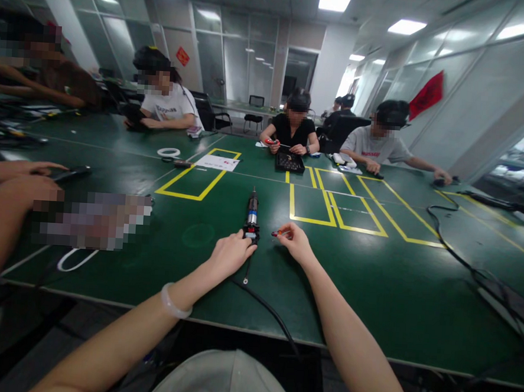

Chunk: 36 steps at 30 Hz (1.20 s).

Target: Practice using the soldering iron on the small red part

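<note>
Green on the counter [363,285]; holding black tool [253,210] with left hand [232,254], pinching small red part [276,235] in right hand [293,242]; on paper [216,162], print too small for reading.

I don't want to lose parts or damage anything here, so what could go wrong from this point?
The small red part is only pinched in the right hand's fingertips above the table, so it could drop and roll away.

The black cable runs over the table's near edge; a snag might tug it, though whether it joins the motor assembly under the left hand is hidden.
</note>
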{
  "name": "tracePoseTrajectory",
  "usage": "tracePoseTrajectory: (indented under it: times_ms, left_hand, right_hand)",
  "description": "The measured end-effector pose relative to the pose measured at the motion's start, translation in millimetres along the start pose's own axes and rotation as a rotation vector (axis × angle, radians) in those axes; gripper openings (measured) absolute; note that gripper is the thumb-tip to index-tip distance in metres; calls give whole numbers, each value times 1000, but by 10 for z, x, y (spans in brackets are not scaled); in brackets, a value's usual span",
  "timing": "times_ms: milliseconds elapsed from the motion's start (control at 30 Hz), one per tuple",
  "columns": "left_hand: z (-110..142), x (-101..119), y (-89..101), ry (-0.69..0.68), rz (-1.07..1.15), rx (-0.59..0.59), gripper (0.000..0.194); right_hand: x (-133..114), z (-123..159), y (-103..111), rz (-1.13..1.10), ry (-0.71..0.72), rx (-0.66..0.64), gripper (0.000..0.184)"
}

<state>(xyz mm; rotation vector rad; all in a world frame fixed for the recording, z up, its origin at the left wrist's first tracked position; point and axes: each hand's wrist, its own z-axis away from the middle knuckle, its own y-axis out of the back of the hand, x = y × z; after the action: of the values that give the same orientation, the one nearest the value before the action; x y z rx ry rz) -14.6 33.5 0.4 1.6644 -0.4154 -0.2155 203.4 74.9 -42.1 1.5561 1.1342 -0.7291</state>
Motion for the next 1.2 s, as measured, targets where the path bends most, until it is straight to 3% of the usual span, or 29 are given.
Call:
tracePoseTrajectory:
  times_ms: [133,267,367,533,733,1000,1133,1200]
  left_hand:
    - [-43,235,-63,-46,54,23,38]
    - [-15,324,-108,-79,118,48,38]
    - [13,319,-128,-100,158,55,37]
    - [43,286,-132,-102,157,37,34]
    - [91,308,-111,-103,64,28,36]
    - [75,276,18,-89,103,23,43]
    - [-94,201,87,24,105,135,41]
    - [-236,166,96,-43,117,213,42]
  right_hand:
    - [17,-1,9,34,19,22,20]
    - [10,12,-7,58,22,-42,14]
    - [8,15,-12,98,31,-81,12]
    - [27,-3,17,174,63,-36,13]
    - [16,12,-21,174,-3,-66,15]
    - [31,11,-5,202,-16,-22,20]
    - [-57,36,-50,210,32,-20,22]
    - [-108,52,-72,213,57,-31,23]
